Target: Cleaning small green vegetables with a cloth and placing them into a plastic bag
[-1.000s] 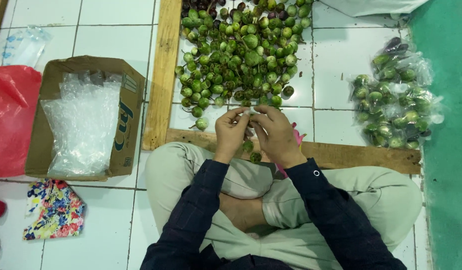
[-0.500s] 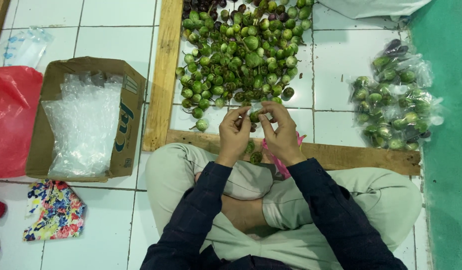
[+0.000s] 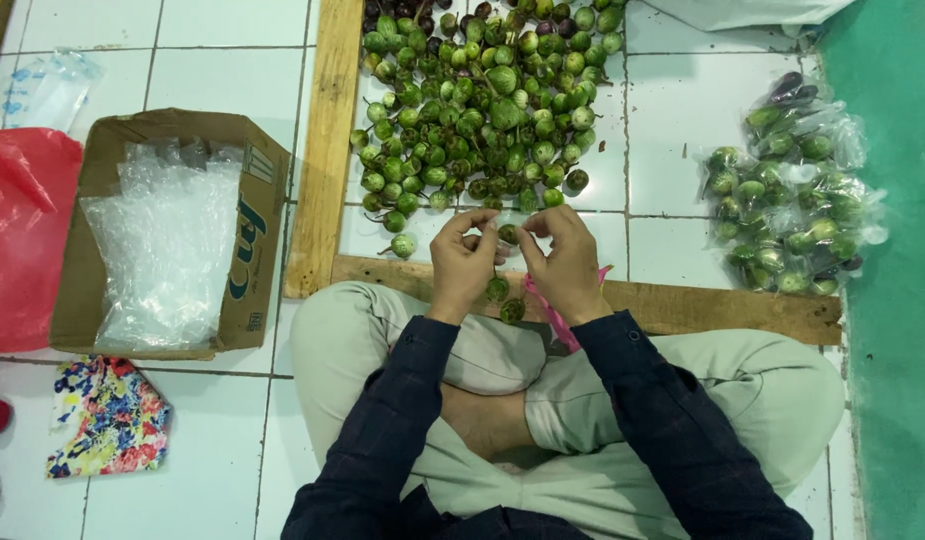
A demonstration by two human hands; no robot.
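I sit cross-legged on a white tiled floor. My left hand (image 3: 461,264) and my right hand (image 3: 565,262) meet over my lap, both pinching the top of a small clear plastic bag (image 3: 503,290) with a few round green eggplants in it. A pink tie strip (image 3: 553,312) hangs from under my right hand. Straight ahead lies a large pile of small green eggplants (image 3: 483,100), penned in by a wooden frame (image 3: 323,150).
A cardboard box (image 3: 173,235) full of clear plastic bags stands at my left, with a red plastic bag (image 3: 23,235) beside it. Several filled bags of eggplants (image 3: 788,200) lie at the right, near a green mat (image 3: 898,300). A flowered cloth (image 3: 108,415) lies at lower left.
My hands have shifted slightly, and the fingers of both now pinch together at the top of the small bag. Nothing else has moved.
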